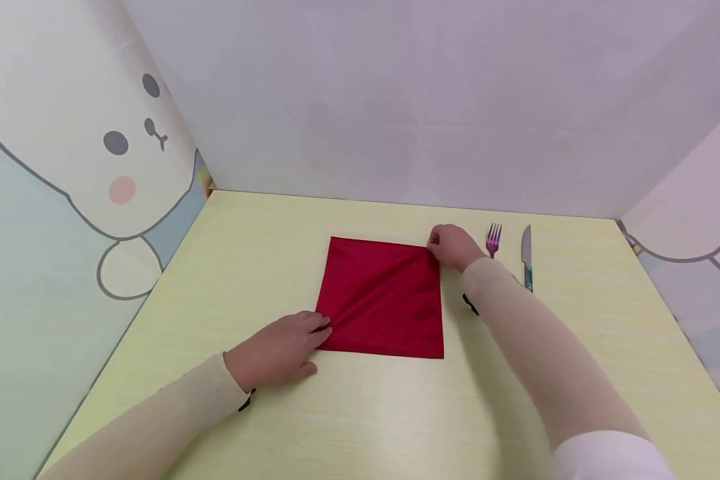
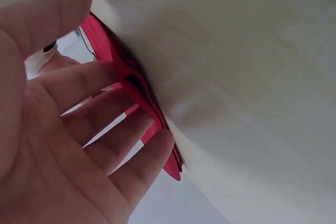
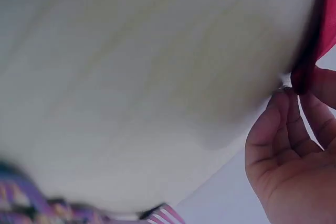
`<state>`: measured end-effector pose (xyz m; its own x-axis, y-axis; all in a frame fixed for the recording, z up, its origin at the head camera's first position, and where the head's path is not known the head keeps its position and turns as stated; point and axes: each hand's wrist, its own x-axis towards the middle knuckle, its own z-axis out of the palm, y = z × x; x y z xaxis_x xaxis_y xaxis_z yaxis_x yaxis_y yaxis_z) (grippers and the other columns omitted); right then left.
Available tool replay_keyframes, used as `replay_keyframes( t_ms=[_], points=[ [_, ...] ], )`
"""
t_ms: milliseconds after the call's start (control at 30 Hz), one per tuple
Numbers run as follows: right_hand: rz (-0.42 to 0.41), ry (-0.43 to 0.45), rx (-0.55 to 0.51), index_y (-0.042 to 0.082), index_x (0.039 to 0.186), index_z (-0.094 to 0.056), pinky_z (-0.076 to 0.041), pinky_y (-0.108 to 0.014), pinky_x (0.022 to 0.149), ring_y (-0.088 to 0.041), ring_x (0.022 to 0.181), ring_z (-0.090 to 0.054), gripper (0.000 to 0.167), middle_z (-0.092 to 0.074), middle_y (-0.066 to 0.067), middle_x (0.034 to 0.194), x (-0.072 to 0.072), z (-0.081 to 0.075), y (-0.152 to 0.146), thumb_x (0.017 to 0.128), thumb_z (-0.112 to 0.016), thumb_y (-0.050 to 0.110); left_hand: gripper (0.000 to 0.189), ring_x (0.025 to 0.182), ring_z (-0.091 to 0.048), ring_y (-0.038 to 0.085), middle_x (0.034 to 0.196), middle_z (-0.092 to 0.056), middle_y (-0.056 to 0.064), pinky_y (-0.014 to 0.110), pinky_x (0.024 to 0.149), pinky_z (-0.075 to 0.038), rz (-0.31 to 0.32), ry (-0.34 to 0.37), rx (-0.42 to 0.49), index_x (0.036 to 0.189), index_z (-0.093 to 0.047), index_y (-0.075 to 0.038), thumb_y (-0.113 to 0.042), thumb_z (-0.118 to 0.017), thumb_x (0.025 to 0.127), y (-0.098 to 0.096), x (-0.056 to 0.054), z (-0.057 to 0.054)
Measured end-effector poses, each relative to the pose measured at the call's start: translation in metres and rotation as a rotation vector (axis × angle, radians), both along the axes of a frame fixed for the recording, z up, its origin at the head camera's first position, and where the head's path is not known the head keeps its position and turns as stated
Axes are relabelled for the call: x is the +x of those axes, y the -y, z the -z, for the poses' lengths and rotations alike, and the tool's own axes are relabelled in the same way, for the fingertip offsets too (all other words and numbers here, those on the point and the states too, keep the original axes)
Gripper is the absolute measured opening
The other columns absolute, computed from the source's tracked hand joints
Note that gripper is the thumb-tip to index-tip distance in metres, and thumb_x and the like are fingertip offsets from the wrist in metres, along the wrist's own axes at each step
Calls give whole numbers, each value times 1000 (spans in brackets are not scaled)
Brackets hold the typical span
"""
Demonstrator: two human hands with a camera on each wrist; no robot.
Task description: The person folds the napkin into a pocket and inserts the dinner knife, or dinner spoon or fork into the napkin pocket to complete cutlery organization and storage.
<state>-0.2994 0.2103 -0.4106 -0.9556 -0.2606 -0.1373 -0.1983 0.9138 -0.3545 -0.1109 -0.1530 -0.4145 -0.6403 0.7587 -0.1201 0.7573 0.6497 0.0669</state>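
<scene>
A red cloth napkin (image 1: 384, 300) lies as a square on the table, a diagonal crease running between its far right and near left corners. My left hand (image 1: 285, 347) rests at its near left edge, with extended fingertips touching the fabric. Folded layers of the napkin (image 2: 134, 77) show at these fingers in the left wrist view, the thumb standing apart. At the far right corner, my right hand (image 1: 453, 247) pinches the cloth between thumb and finger. The right wrist view shows the pinched corner of the napkin (image 3: 304, 74), its other fingers curled.
A purple fork (image 1: 493, 240) and a knife (image 1: 527, 257) with a green patterned handle lie to the right of the right hand, partly hidden by the forearm. A pale wall (image 1: 396, 120) rises behind the far edge of the pale wooden table (image 1: 264, 253).
</scene>
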Motion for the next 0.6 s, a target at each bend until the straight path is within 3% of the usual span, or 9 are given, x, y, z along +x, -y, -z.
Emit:
replay_keyframes(
  t_ms=[200, 300, 433, 600],
  points=[
    [-236, -217, 121, -1, 120, -70, -49, -51, 101, -37, 111, -61, 24, -65, -17, 117, 20, -13, 10, 101, -63, 11, 56, 131, -54, 33, 141, -58, 17, 44, 109, -46, -26, 20, 42, 138, -62, 2, -27, -76, 92, 3, -6, -4],
    [-376, -267, 170, 1, 124, -70, -48, -50, 104, -36, 115, -61, 28, -67, -15, 121, 36, -16, 16, 99, -67, 15, 55, 130, -54, 34, 140, -59, 17, 43, 109, -46, -26, 10, 60, 136, -64, 2, -26, -78, 91, 3, -10, -6],
    [-513, -178, 243, 4, 143, -60, -38, -50, 115, -35, 137, -50, 50, -57, -15, 146, 53, -15, 20, 101, -68, 30, 53, 134, -52, 33, 142, -58, 16, 42, 111, -44, 24, -10, 20, 136, -65, 0, -29, -76, 92, 0, -11, -6],
    [-507, -38, 283, 14, 159, -42, -29, -49, 121, -33, 153, -26, 71, -32, -12, 166, 59, -9, 16, 102, -60, 52, 55, 141, -46, 32, 146, -56, 17, 38, 114, -41, 75, -16, -43, 138, -63, 2, -33, -72, 96, -5, -6, -4]
  ],
)
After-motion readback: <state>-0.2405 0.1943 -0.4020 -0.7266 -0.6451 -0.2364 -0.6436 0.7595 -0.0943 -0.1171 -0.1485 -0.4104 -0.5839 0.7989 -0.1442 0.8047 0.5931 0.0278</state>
